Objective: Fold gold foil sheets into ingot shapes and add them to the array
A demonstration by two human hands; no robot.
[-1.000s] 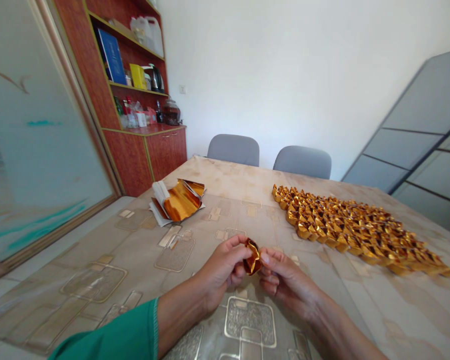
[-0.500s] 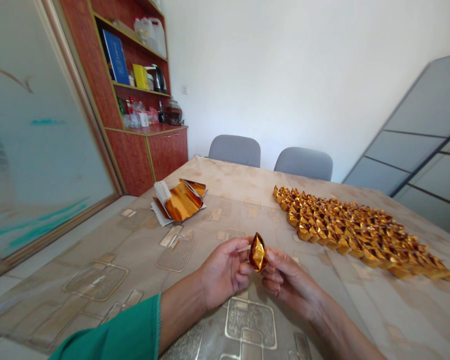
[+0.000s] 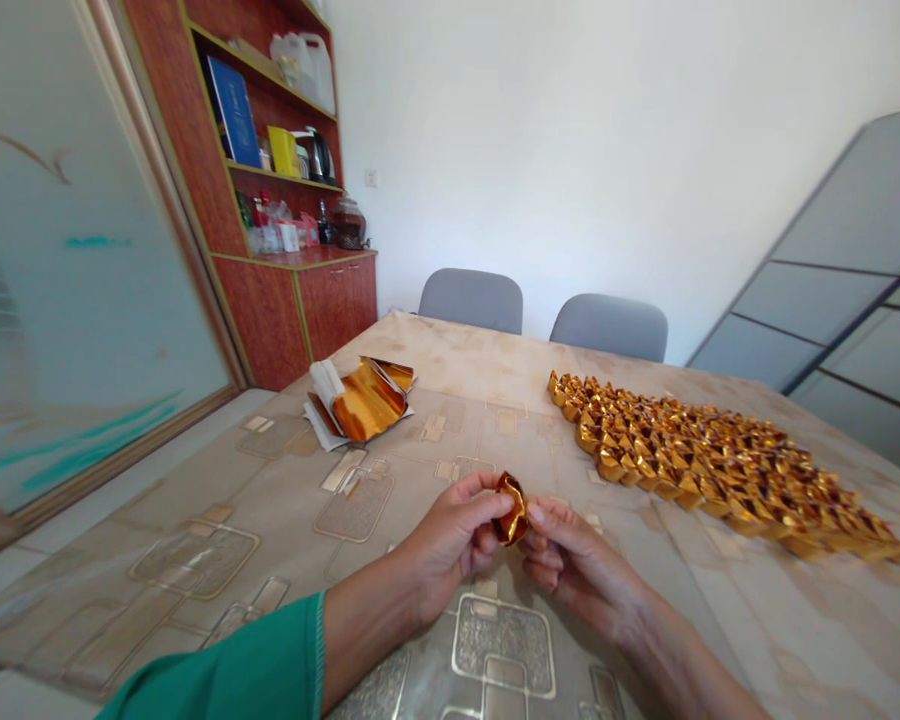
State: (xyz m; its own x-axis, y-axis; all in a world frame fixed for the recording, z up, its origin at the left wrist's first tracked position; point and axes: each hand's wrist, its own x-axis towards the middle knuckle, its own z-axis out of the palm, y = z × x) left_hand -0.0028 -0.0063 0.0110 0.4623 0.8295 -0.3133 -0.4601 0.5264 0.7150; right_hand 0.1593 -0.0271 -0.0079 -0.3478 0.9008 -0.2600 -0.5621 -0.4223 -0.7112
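Between my two hands, above the table, is a small folded gold foil paper ingot. My left hand grips its left side, with the thumb pressed onto the top face. On the other side, my right hand pinches the right edge between thumb and fingers. Part of the ingot is hidden behind the fingertips. To the right lie rows of finished gold paper ingots, packed close together. A stack of gold foil paper sheets, with white backing showing, rests at the left beyond my left hand.
The table has a patterned plastic cover. Two grey chairs stand at its far side against the wall. A reddish wooden cabinet with shelves of bottles and a kettle is at the back left, beside a frosted glass door.
My left thumb has moved onto the ingot's top face and presses on it. The ingot has tilted and its shape looks more squashed. My right hand keeps its pinch.
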